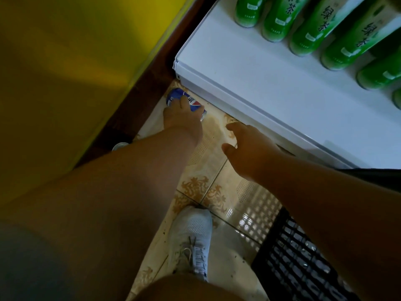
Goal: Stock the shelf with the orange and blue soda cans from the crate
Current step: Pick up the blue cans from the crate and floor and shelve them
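A blue soda can [176, 97] lies on its side on the tiled floor, in the corner between the yellow wall and the white shelf [249, 68]. My left hand [182, 118] reaches down and grips this can from above, thumb and fingers wrapped round it. My right hand [247, 148] hovers over the floor just in front of the shelf edge, fingers loosely spread and holding nothing. The black plastic crate [288, 261] stands at the lower right, partly hidden by my right forearm. Its contents are too dark to make out.
Several green tea bottles [308, 25] stand on the white shelf at the top right. The top of another can [120, 145] peeks out by the dark skirting beside my left forearm. My white shoe [191, 240] is on the patterned tiles between the wall and crate.
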`<state>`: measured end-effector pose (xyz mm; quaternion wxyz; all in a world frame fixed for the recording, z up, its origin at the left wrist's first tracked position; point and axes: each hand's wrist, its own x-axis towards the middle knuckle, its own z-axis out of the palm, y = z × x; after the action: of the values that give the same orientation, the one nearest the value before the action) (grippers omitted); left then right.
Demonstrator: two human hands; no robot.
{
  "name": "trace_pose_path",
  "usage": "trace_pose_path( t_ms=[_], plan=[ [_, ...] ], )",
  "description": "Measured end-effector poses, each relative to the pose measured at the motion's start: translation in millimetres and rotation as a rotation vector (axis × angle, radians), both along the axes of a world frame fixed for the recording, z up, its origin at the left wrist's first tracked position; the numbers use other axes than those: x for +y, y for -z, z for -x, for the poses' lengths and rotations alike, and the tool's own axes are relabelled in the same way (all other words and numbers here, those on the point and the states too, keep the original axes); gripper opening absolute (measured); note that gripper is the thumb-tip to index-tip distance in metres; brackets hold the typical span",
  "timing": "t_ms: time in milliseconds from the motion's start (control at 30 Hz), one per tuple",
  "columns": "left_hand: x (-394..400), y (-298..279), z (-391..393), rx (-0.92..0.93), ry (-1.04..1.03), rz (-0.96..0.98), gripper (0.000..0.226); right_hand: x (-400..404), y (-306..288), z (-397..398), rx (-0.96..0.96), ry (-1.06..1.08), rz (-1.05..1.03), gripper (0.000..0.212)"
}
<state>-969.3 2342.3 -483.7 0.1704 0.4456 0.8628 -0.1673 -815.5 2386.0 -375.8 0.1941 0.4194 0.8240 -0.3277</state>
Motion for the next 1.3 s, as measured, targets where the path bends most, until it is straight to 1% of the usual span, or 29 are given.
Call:
trace_pose_path(
  t_ms=[33,133,167,267,400,500,567,633,700,767,900,967,1100,1200,1300],
  plan=[
    [2.5,0.7,1.3,-0.006,0.021,-0.015,0.070,2.7,-1.0,0.1,-0.004,0.002,-0.007,0.058],
    [0.7,4.4,3.9,-0.160,-0.023,-0.049,0.066,5.8,-0.8,2.8,0.016,0.028,-0.003,0.056],
    [-2.6,5.0,4.4,-0.180,-0.027,-0.066,0.065,5.3,0.6,3.2,0.024,0.031,0.000,0.056],
    [-15.2,2.8,7.1,-0.100,-0.047,-0.133,0.069,0.6,4.6,2.6,0.038,0.021,0.018,0.056],
    [-29.0,-1.8,15.1,0.042,-0.066,-0.045,0.074,-2.5,7.1,1.8,0.025,0.001,0.026,0.056],
    [-35.3,-0.2,21.9,0.078,-0.019,0.018,0.099,-4.4,6.6,2.4,0.025,-0.011,0.023,0.056],
    [-35.7,3.3,23.4,0.072,0.089,0.116,0.104,-6.3,5.6,2.1,0.016,-0.018,0.035,0.055],
    [-32.9,4.3,22.3,0.115,0.170,0.183,0.095,-6.7,3.5,2.3,0.013,-0.021,0.038,0.055],
    [-31.2,1.2,22.0,0.160,0.205,0.164,0.078,-7.2,1.6,3.4,0.012,-0.027,0.042,0.055],
    [-30.6,-0.9,22.2,0.159,0.220,0.151,0.069,-8.3,0.2,4.1,0.013,-0.036,0.044,0.055],
    [-33.9,1.1,18.8,0.037,0.223,0.142,0.061,-10.4,-1.8,2.1,0.022,-0.025,0.051,0.055],
    [-37.8,1.1,10.7,-0.046,0.169,0.070,0.060,-10.7,-3.1,-0.6,0.032,-0.011,0.047,0.055],
    [-41.9,-9.7,-6.0,-0.213,0.051,-0.086,0.066,-9.7,-11.1,-8.7,0.046,0.038,0.021,0.054],
    [-39.1,-39.1,-16.8,-0.442,-0.054,-0.267,0.060,-6.8,-27.5,-20.0,0.086,0.151,0.026,0.054],
    [-33.3,-88.3,-36.2,-0.681,-0.231,-0.462,0.054,-4.8,-49.4,-34.8,0.202,0.325,0.057,0.048]
  ],
)
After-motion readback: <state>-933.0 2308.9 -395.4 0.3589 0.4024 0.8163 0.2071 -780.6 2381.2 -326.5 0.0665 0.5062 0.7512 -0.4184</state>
